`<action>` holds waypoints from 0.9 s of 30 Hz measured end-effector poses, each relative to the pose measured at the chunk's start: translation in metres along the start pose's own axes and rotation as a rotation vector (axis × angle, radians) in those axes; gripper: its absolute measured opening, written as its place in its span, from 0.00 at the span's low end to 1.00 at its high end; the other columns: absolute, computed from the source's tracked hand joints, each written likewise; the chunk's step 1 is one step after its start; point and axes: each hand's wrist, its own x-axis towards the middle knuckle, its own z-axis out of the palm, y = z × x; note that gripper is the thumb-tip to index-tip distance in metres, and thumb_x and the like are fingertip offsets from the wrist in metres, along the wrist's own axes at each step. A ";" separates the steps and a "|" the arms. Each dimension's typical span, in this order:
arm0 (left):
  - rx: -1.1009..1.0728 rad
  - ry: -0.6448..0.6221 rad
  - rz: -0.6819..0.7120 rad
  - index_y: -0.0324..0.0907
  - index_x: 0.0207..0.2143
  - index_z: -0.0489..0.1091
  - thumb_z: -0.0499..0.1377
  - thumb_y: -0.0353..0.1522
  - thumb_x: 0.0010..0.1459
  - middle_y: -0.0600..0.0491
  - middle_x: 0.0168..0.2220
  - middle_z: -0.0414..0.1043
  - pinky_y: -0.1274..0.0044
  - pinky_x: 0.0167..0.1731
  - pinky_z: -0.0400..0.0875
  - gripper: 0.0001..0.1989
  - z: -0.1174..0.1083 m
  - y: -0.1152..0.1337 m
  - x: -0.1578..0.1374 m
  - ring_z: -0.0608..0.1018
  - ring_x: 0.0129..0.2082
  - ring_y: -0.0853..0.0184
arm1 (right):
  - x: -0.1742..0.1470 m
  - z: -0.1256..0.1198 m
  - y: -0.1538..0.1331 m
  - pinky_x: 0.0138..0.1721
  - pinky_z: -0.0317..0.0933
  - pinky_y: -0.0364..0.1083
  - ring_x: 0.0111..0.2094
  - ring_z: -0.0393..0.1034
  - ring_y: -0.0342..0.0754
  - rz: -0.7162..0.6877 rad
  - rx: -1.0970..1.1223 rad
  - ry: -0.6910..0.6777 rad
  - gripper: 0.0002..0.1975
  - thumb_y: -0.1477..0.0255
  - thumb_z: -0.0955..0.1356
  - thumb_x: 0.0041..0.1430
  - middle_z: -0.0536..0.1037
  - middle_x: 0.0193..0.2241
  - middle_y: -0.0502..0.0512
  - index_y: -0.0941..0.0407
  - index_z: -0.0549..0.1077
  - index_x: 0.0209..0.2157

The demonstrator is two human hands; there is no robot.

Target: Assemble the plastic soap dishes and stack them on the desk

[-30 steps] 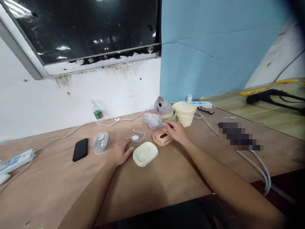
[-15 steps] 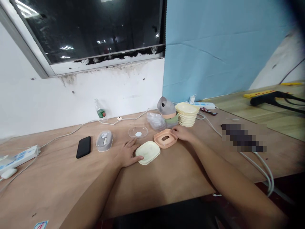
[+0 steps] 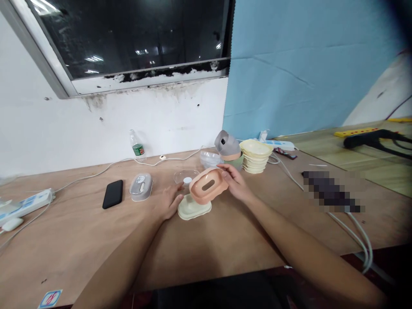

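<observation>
In my right hand [image 3: 236, 182] is a peach plastic cover [image 3: 201, 184] with an oval slot, gripped by its right edge and tilted. It hangs over a cream oval tray [image 3: 193, 211] and hides the tray's far part. My left hand [image 3: 170, 201] lies at the tray's left edge with fingers stretched and thumb apart; whether it touches the tray I cannot tell. Just beyond its fingertips rests a clear plastic lid [image 3: 179, 175] with a round white sticker [image 3: 187, 180], partly behind the peach cover.
A grey box with a clear lid [image 3: 141, 189] and a black phone [image 3: 113, 194] lie left. Behind my right hand stand clear lids [image 3: 210, 159], grey covers [image 3: 228, 145] and stacked cream trays [image 3: 255, 156]. A bottle [image 3: 137, 146], cables and power strips [image 3: 30, 207] line the back and sides.
My right hand has lifted the peach cover off the table and moved it left, over the cream tray. My left thumb has come off the tray's top to its edge.
</observation>
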 end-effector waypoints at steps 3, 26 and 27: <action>-0.152 0.038 0.014 0.42 0.57 0.61 0.41 0.47 0.65 0.44 0.52 0.69 0.63 0.50 0.66 0.27 0.004 -0.002 -0.003 0.72 0.51 0.56 | -0.014 0.013 -0.016 0.38 0.64 0.48 0.37 0.66 0.48 -0.180 -0.116 -0.146 0.20 0.60 0.63 0.62 0.69 0.43 0.57 0.52 0.65 0.54; 0.084 -0.106 -0.068 0.41 0.44 0.64 0.52 0.43 0.60 0.48 0.39 0.72 0.69 0.37 0.69 0.17 -0.013 -0.001 -0.001 0.74 0.36 0.62 | -0.015 0.016 -0.007 0.55 0.57 0.50 0.53 0.65 0.53 -0.084 -0.243 -0.732 0.19 0.58 0.73 0.50 0.67 0.55 0.58 0.52 0.78 0.43; 0.072 -0.109 -0.072 0.41 0.44 0.63 0.53 0.43 0.59 0.48 0.38 0.71 0.70 0.36 0.69 0.17 -0.013 -0.002 0.000 0.74 0.36 0.63 | -0.015 0.018 -0.006 0.54 0.58 0.51 0.53 0.65 0.53 -0.085 -0.253 -0.728 0.20 0.59 0.73 0.49 0.67 0.55 0.58 0.52 0.78 0.43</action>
